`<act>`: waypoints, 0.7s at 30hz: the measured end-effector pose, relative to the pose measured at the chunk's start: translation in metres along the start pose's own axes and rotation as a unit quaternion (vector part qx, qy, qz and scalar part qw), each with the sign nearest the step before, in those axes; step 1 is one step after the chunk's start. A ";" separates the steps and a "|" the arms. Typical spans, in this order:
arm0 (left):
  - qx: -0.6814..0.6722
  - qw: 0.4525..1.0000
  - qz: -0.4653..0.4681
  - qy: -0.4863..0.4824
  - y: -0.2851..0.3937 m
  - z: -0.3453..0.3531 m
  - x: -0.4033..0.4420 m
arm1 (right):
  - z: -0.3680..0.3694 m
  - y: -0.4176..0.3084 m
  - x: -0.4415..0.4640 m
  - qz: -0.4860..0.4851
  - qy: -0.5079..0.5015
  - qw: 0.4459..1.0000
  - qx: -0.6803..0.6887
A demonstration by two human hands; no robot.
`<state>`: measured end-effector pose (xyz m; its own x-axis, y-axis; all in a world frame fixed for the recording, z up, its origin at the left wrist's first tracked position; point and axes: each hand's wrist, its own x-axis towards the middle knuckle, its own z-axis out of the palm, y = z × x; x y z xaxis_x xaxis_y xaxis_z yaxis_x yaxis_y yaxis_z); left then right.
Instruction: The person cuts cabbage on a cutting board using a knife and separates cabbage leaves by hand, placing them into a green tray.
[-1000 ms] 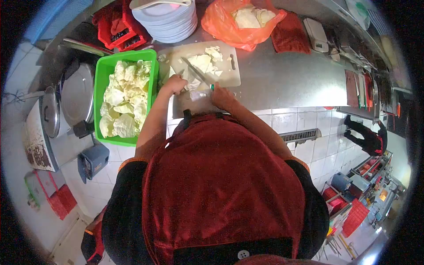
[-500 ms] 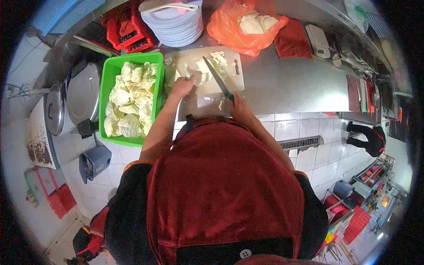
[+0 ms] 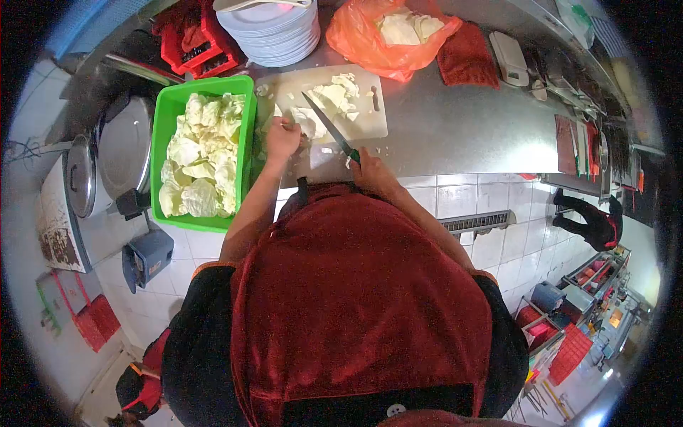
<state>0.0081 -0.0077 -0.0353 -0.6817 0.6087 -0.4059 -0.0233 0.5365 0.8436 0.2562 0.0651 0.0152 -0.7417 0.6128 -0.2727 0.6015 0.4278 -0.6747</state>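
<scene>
My right hand point(image 3: 373, 173) is wrapped round the green handle of a long kitchen knife point(image 3: 327, 122). Its blade slants up and left across the white cutting board point(image 3: 370, 127), beside cut cabbage point(image 3: 334, 98). At the board's left edge, my left hand point(image 3: 284, 136) has its fingers curled in; a small pale piece shows just past the fingertips, and whether they grip it is hidden. More cabbage pieces lie between that hand and the blade. Left of the board, a green tub point(image 3: 249, 139) is filled with pale cabbage leaves point(image 3: 203, 160).
Behind the board stand a stack of plates point(image 3: 274, 39) and an orange plastic bag point(image 3: 398, 64) with cabbage in it. A red cloth point(image 3: 466, 57) lies right of the bag on the steel counter point(image 3: 462, 128). Red crates point(image 3: 206, 53) sit behind the tub. Other people are lower left and far right.
My left hand has drawn left to the board's edge, its fingers more curled. The knife, still in my right hand, has shifted slightly left relative to the board. The whole view has shifted a little.
</scene>
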 end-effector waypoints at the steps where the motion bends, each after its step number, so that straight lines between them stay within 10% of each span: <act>1: 0.066 0.995 0.047 0.052 0.005 -0.002 -0.004 | -0.004 -0.004 0.000 -0.001 -0.001 1.000 0.000; 6: 0.283 0.907 0.207 0.233 0.008 -0.003 -0.013 | -0.011 0.011 0.002 0.020 0.119 0.992 -0.034; 21: 0.190 0.976 0.107 -0.011 -0.019 -0.023 0.046 | -0.040 0.084 -0.003 0.145 0.127 0.981 -0.024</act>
<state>-0.0401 -0.0030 -0.0619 -0.6257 0.7402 -0.2464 0.3929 0.5718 0.7202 0.3211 0.1260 -0.0132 -0.4436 0.8565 -0.2637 0.7934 0.2384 -0.5601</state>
